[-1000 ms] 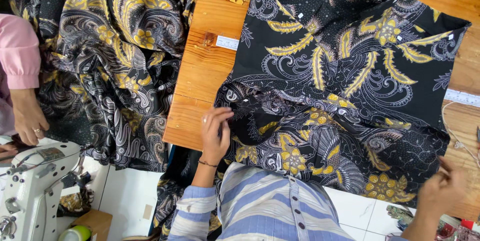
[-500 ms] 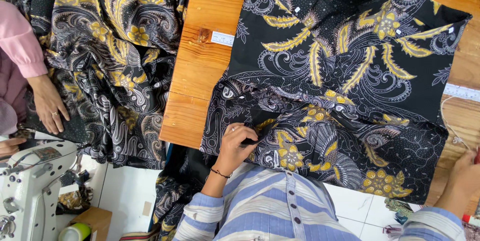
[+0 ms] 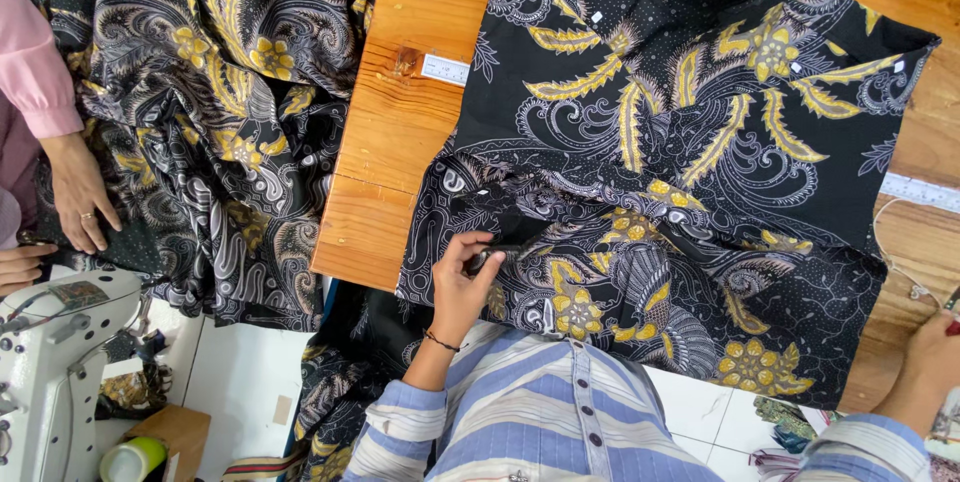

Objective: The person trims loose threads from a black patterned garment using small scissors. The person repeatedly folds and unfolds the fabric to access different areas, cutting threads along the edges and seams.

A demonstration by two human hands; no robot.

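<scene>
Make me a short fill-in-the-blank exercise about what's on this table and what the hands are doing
1. The person's left hand pinches a fold of the black and gold patterned ____.
2. That garment lies spread on a ____ table.
3. The person's right hand sits at the table's ____ edge, off the cloth.
4. At the far left, another person's hand, in a ____ sleeve, rests on a second patterned cloth.

Missing words: shirt; wooden; right; pink
</scene>
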